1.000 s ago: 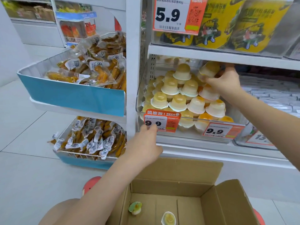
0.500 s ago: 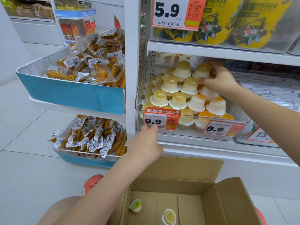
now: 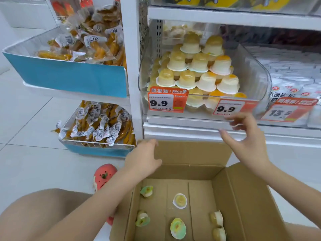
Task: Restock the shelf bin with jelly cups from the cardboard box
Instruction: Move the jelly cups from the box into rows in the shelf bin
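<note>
A clear plastic shelf bin (image 3: 258,73) holds a tall pile of yellow and white jelly cups (image 3: 198,65). Below it an open cardboard box (image 3: 243,197) sits on the floor with several loose jelly cups (image 3: 180,200) scattered on its bottom. My left hand (image 3: 144,159) rests at the box's back left flap, fingers loosely curled, holding nothing. My right hand (image 3: 246,140) hovers above the box's back right corner, just below the bin's price tag, fingers spread and empty.
Blue-fronted wire baskets (image 3: 69,75) of packaged snacks stand at the left, one above the other. White packs (image 3: 293,84) fill the bin to the right. A red toy-like object (image 3: 104,176) lies on the tiled floor beside the box. My bare knee (image 3: 43,211) is at the lower left.
My right hand has let go of a jelly cup on top of the pile and dropped down toward the box. My left hand has lowered from the bin's front tag to the box flap.
</note>
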`<state>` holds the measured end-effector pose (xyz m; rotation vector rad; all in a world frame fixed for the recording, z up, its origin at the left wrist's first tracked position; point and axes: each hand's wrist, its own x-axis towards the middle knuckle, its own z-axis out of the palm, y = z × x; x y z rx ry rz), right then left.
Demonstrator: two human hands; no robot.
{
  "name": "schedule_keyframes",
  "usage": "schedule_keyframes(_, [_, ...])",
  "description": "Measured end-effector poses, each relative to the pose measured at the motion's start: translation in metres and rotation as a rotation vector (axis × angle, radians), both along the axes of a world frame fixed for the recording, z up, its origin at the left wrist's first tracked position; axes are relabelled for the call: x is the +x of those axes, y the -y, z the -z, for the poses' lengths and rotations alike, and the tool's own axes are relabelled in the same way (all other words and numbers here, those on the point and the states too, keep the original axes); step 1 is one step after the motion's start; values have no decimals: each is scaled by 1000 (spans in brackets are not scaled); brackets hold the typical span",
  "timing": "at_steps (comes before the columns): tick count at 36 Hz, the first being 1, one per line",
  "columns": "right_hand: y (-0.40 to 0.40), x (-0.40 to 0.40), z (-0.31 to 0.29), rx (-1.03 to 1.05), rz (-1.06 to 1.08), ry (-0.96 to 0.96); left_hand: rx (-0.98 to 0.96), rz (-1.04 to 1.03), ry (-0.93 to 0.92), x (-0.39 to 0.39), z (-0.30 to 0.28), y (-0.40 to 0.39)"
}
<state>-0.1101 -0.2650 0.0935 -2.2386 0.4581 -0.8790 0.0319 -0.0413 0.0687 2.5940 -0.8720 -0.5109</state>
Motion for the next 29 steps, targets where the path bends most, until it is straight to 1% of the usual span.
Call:
schedule_keyframes(4, [-22,-34,82,108,-132,-388,52,60,-134,-12,46,-11])
schedule_keyframes(8, [-37,-49,148,93,-322,-809,81,16,-253,-19,105,-14])
schedule_keyframes(10, [-44,-53,182,106,-359,-950,166,40,-283,-24,138,-16])
schedule_keyframes(12, [-49,-54,210,141,-407,-1064,290,96,-302,-29,169,-20])
schedule_keyframes(15, [-58,-52,247,80,-504,-1257,474,179,-316,-37,205,-27])
schedule_keyframes(19, [-72,-52,287,-59,-640,-1377,687,288,-332,-47,243,-34])
schedule_keyframes(21, [-78,-53,303,-87,-688,-1405,784,339,-305,-52,256,-34])
schedule_keyframes(26, [-92,-51,327,-10,-728,-1375,907,435,-194,-51,276,-32])
schedule_keyframes(29, [-100,-45,330,6,-725,-1373,949,467,-200,-48,286,-29])
